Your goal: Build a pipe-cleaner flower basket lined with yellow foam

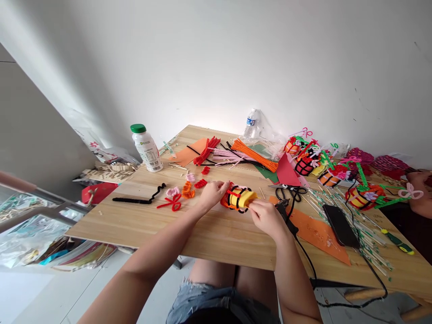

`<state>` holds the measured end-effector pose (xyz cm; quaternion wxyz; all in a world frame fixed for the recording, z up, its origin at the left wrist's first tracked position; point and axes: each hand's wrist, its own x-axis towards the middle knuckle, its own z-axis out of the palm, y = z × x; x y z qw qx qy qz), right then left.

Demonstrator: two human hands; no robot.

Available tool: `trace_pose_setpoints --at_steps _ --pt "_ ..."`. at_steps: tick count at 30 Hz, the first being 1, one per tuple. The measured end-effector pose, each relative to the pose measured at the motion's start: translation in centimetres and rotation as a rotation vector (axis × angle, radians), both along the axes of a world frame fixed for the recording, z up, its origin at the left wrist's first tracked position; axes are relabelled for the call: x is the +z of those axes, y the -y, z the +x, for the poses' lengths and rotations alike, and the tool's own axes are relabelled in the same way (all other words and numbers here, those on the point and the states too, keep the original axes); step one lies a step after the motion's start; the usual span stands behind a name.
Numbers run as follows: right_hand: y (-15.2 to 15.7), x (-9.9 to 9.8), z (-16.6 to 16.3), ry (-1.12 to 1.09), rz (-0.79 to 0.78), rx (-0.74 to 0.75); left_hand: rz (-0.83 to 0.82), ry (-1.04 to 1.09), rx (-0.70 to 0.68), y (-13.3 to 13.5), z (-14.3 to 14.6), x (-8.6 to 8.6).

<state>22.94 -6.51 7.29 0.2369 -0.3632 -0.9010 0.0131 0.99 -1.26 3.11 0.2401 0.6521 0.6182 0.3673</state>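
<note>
A small yellow craft basket (240, 198) wrapped in orange and black pipe cleaners lies on its side on the wooden table (216, 238). My left hand (212, 194) is closed on its left end. My right hand (265, 216) pinches its yellow right end. Black scissors (286, 191) and a black glue gun (286, 215) with a cord lie just right of my right hand. Small coiled pipe-cleaner pieces in orange (188, 191), pink and red (173, 203) lie left of my left hand.
Bundles of orange (255, 155), red and pink pipe cleaners lie at the back, with a white bottle (146, 147) and a clear water bottle (252, 123). Finished baskets (329, 173) stand at right, beside a phone (340, 225), orange paper and several green-white sticks. A cluttered shelf stands at left.
</note>
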Motion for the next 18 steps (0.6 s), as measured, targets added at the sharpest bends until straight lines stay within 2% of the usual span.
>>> trace_pose_setpoints --at_steps 8,18 --pt "-0.3 -0.2 -0.4 -0.081 -0.011 0.053 0.105 -0.044 -0.001 0.4 0.1 0.3" --pt "-0.3 -0.4 -1.1 0.059 -0.052 0.014 0.154 0.004 0.007 0.5 0.3 0.3"
